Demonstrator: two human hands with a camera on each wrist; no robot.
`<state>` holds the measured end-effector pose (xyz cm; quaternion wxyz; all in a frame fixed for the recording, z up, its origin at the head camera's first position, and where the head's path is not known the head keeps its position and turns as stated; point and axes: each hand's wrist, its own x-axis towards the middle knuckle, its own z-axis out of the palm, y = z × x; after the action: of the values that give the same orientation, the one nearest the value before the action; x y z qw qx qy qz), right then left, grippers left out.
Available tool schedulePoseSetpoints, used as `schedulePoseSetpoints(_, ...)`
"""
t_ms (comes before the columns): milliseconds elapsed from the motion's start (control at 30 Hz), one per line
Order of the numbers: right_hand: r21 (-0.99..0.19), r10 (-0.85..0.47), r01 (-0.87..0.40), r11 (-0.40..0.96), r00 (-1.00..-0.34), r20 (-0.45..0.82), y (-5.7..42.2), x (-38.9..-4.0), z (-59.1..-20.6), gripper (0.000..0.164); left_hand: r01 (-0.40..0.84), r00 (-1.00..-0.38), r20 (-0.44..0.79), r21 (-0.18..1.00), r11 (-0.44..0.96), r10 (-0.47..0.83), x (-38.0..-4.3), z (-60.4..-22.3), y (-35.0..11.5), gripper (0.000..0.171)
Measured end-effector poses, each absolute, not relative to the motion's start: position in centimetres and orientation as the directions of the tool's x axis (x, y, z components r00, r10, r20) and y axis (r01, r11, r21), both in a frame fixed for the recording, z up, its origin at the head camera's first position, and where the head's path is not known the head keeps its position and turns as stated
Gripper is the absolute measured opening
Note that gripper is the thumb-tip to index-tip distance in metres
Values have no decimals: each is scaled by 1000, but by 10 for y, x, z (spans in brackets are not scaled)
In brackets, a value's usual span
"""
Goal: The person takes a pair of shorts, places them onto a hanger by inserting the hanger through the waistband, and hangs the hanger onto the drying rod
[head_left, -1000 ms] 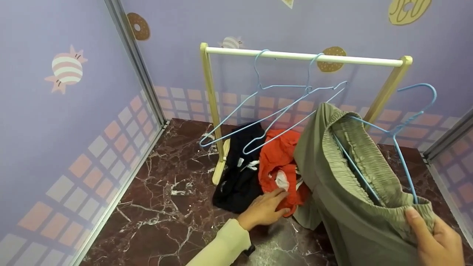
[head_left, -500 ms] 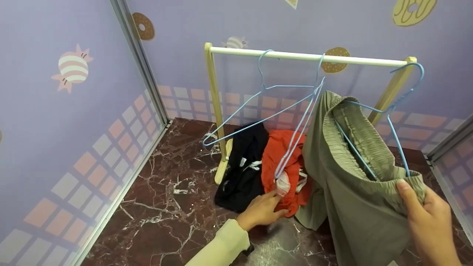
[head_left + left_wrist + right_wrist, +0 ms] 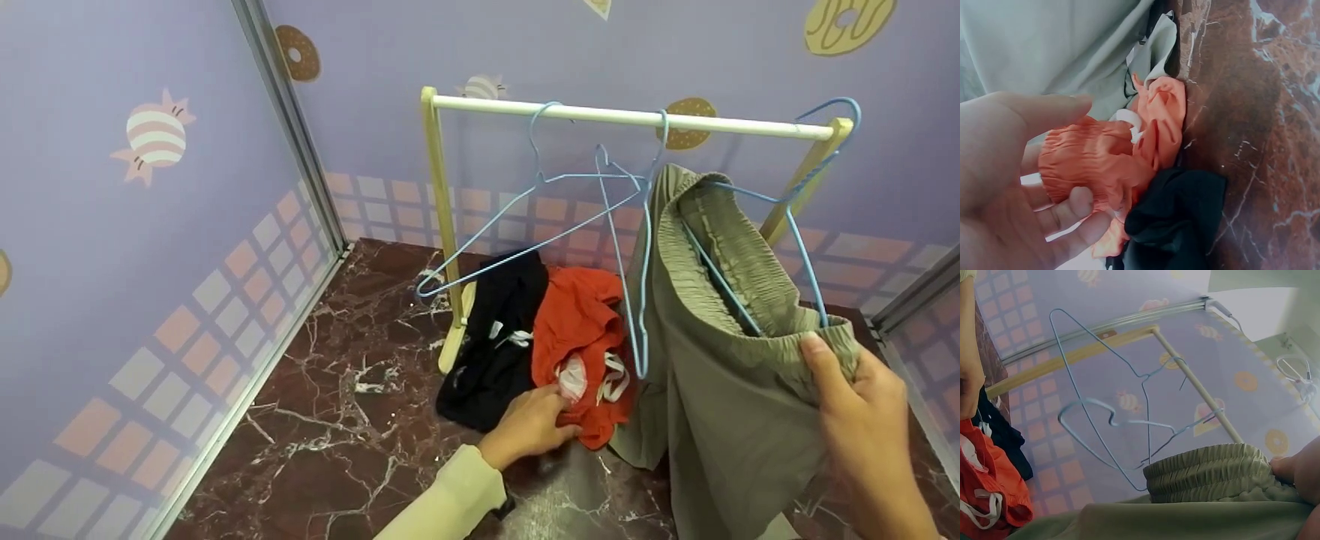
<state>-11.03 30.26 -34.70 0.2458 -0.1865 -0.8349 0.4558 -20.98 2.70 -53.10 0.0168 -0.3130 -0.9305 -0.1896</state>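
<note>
My right hand (image 3: 862,401) grips the elastic waistband of olive-green trousers (image 3: 739,420), thumb over the edge. A blue wire hanger (image 3: 806,262) sits inside that waistband. Its hook appears beside the rail's right end in the head view; contact with the rail cannot be told. On the floor lies a crumpled orange-red garment (image 3: 581,300) with an elastic waistband and white drawstring. My left hand (image 3: 529,424) holds its gathered waistband, thumb on one side and fingers curled at the other in the left wrist view. Black clothing (image 3: 510,300) with white ties lies beside it.
A small wooden rack with a white rail (image 3: 600,114) stands against the patterned wall. From the rail hang a left bare blue hanger (image 3: 487,217) and a second one (image 3: 645,262), turned sideways near the trousers. Dark marble floor (image 3: 352,427) spreads at the left.
My right hand has lifted the trousers and hanger up and slightly left, bringing the hook to the rail's right end. The second bare hanger has swung round. My left hand has barely moved.
</note>
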Motion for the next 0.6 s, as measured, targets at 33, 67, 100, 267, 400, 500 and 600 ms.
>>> schedulePoseSetpoints(33, -858, 531, 79, 507, -813, 239, 302, -112, -346, 30, 595, -799, 163, 349, 724, 579, -209, -530, 27, 20)
schedulePoseSetpoints(67, -863, 528, 70, 501, -814, 240, 302, -114, -346, 30, 603, -794, 177, 356, 714, 582, -209, -529, 26, 20)
schedulePoseSetpoints(100, -864, 526, 64, 500, -815, 244, 302, -116, -346, 30, 611, -788, 193, 362, 704, 585, -209, -528, 26, 19)
schedulePoseSetpoints(267, -865, 533, 65, 497, -810, 245, 301, -125, -347, 31, 649, -759, 276, 395, 651, 589, -205, -518, 25, 18)
schedulePoseSetpoints(400, -861, 538, 66, 505, -804, 254, 300, -131, -352, 27, 635, -767, 278, 451, 627, 578, -202, -506, 26, 24)
schedulePoseSetpoints(500, -852, 527, 68, 518, -810, 256, 299, -135, -355, 27, 619, -777, 280, 501, 605, 563, -200, -496, 25, 31)
schedulePoseSetpoints(600, -842, 505, 75, 534, -827, 246, 299, -138, -358, 29, 630, -767, 338, 554, 544, 545, -199, -487, 24, 32)
